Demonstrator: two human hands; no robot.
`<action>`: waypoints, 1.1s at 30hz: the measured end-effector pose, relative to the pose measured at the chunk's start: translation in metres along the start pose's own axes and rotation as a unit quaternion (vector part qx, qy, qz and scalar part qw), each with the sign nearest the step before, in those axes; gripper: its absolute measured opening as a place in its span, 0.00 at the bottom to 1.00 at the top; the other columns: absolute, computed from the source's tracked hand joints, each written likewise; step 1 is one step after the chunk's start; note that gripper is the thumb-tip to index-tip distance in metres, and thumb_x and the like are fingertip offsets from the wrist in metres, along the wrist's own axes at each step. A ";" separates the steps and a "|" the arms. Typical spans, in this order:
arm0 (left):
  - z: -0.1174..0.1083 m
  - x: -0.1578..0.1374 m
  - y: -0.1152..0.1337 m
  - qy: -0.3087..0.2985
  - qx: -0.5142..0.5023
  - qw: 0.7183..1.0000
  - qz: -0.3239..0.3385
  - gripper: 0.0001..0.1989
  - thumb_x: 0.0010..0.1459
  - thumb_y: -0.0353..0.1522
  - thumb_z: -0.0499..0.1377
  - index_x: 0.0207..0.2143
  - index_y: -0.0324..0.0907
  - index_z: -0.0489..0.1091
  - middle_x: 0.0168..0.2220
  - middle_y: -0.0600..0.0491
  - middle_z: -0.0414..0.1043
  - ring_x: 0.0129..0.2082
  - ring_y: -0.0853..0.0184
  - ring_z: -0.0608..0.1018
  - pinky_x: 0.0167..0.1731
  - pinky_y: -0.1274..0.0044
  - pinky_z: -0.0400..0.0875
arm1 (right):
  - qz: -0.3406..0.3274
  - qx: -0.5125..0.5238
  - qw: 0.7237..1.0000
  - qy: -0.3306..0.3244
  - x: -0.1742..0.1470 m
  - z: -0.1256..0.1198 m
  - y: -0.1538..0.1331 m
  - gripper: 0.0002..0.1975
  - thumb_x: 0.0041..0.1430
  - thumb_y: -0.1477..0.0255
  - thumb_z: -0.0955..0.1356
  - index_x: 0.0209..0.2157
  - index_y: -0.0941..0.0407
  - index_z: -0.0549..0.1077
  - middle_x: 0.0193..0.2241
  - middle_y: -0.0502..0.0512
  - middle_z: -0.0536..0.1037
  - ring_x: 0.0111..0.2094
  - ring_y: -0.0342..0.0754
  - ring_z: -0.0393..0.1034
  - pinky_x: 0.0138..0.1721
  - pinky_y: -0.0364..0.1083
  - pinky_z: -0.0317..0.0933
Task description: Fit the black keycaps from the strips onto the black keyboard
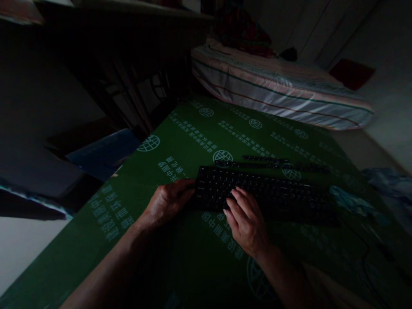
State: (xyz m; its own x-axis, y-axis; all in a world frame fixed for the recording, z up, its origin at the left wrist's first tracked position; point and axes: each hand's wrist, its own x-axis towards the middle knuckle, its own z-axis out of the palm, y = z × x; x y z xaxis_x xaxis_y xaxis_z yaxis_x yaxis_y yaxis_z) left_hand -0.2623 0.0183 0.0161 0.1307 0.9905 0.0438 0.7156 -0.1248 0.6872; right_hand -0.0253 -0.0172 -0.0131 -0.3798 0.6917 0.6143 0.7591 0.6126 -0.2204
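A black keyboard (283,193) lies on the green table (189,141), its keys facing up. My left hand (169,198) grips its left end, thumb and fingers closed at the edge. Over the left-centre keys lies my right hand (246,219), fingers bent and slightly apart, with the tips at the keys. I make out nothing held in it, though the underside of the fingers is hidden. Just behind the keyboard, small black pieces (267,165) lie in rough rows; they look like loose keycaps, but the dim light blurs them.
A crumpled light-blue cloth (357,204) lies right of the keyboard. A black cable (363,253) runs along the table's right side. Beyond the far edge stands a bed with a striped cover (277,88). Dark furniture (128,77) and a blue panel (103,152) are at the left.
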 end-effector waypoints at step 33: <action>-0.001 0.001 -0.006 -0.003 -0.031 0.999 0.007 0.19 0.56 0.43 0.53 0.44 0.43 0.73 0.39 0.53 0.79 0.35 0.64 0.80 0.32 0.78 0.75 | 0.064 -0.020 0.997 0.037 0.001 -0.004 0.014 0.10 0.60 0.74 0.64 0.44 0.58 0.72 0.46 0.64 0.74 0.51 0.55 0.66 0.49 0.59 0.65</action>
State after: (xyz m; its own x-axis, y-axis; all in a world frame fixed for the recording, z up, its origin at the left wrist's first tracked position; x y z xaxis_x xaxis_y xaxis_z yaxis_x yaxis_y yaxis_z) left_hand -0.2670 0.0205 0.0131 0.1449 0.9882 0.0494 0.6692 -0.1346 0.7308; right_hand -0.0127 -0.0099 -0.0124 -0.2390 0.7325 0.6375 0.8200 0.5039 -0.2716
